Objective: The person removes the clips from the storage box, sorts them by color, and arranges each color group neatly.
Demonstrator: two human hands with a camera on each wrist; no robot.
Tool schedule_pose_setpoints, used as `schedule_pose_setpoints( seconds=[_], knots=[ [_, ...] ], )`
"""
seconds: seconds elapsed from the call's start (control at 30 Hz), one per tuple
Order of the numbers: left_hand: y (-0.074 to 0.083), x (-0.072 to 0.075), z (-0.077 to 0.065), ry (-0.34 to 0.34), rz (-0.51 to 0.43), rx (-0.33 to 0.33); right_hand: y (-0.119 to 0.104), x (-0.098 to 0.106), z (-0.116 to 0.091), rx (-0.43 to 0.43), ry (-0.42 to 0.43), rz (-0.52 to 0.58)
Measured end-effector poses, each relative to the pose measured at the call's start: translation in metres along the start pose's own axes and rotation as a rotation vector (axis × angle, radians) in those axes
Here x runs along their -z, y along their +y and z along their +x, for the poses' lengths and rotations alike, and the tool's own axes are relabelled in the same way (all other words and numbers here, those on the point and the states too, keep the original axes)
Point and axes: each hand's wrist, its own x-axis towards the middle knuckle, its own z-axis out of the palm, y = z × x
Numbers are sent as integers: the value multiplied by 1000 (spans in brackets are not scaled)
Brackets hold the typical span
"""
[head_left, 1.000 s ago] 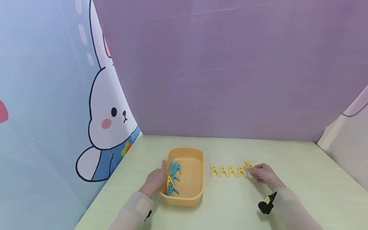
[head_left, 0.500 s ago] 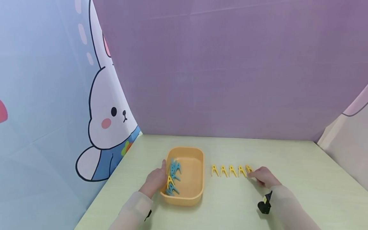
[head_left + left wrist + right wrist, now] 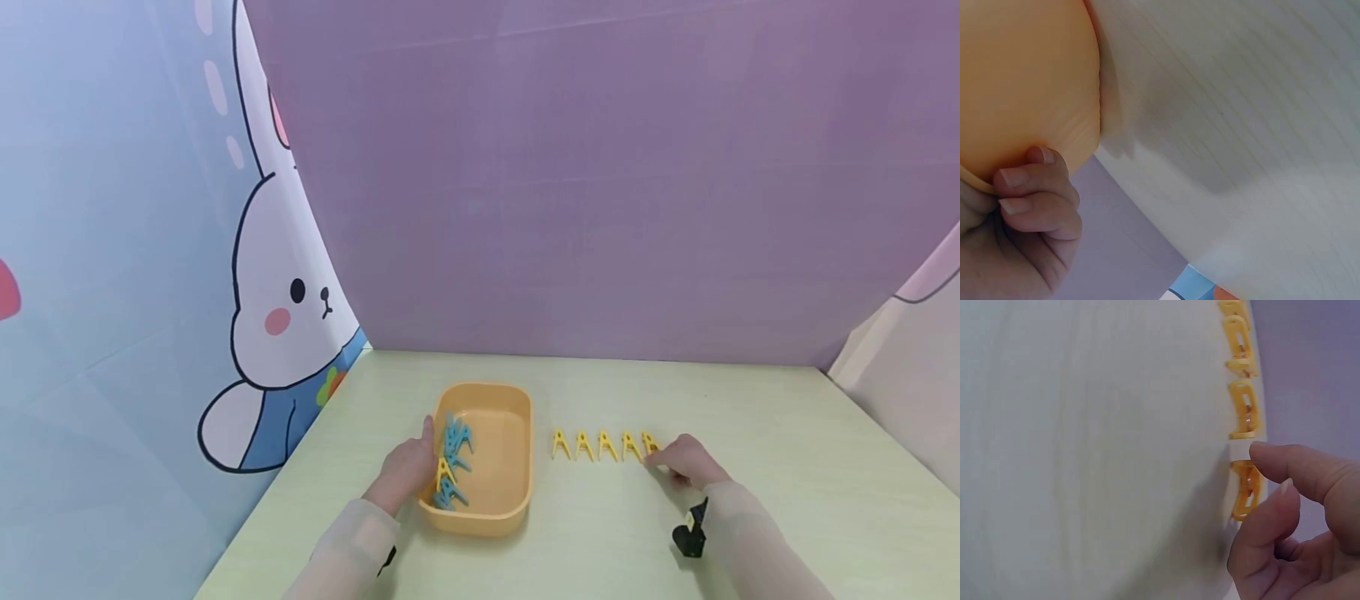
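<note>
In the head view my left hand (image 3: 407, 468) grips the left rim of an orange-yellow plastic basket (image 3: 480, 525). The left wrist view shows its fingers (image 3: 1044, 215) curled against the basket's outer wall (image 3: 1029, 81). Inside lie several blue clothespins (image 3: 452, 446) and one yellow clothespin (image 3: 446, 472), along the left side. To the right, several yellow clothespins (image 3: 607, 446) form a row on the table. My right hand (image 3: 692, 460) is at the rightmost yellow clothespin (image 3: 650, 442); its thumb and index finger pinch this clothespin (image 3: 1247, 494), partly covering it in the right wrist view.
A pale green table (image 3: 592, 533) carries everything. Behind it hangs a purple backdrop (image 3: 600, 183), and a blue panel with a rabbit picture (image 3: 292, 325) stands at the left. A black device (image 3: 690, 533) is strapped at the right wrist.
My right hand has brought the rightmost yellow clothespin down into line with the others, then turned it slightly. The left hand and the basket have stayed in place.
</note>
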Motion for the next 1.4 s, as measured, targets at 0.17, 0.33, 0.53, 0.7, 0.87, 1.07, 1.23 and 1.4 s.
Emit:
schedule_pose_setpoints(
  seconds=[0.17, 0.33, 0.53, 0.7, 0.87, 1.07, 1.23, 1.4],
  knots=[
    [-1, 0, 0, -11, -13, 10, -11, 5, -6, 36, -2, 84],
    [0, -1, 0, -10, -10, 12, -24, 6, -10, 119, -29, 200],
    [0, -1, 0, -10, -14, 17, -40, 3, -9, 210, -75, 318],
    [1, 0, 0, -22, -13, 25, -51, 0, -10, 251, -81, 341],
    [1, 0, 0, -25, -4, 32, -62, -3, -12, 274, -87, 360],
    [3, 1, 0, -29, -11, 39, -77, -7, -13, 288, -81, 341],
    [3, 0, 0, -33, -12, 41, -90, -12, -14, 298, -92, 326],
    [2, 0, 1, -30, -31, 45, -98, -17, -15, 324, -113, 327]
  ],
)
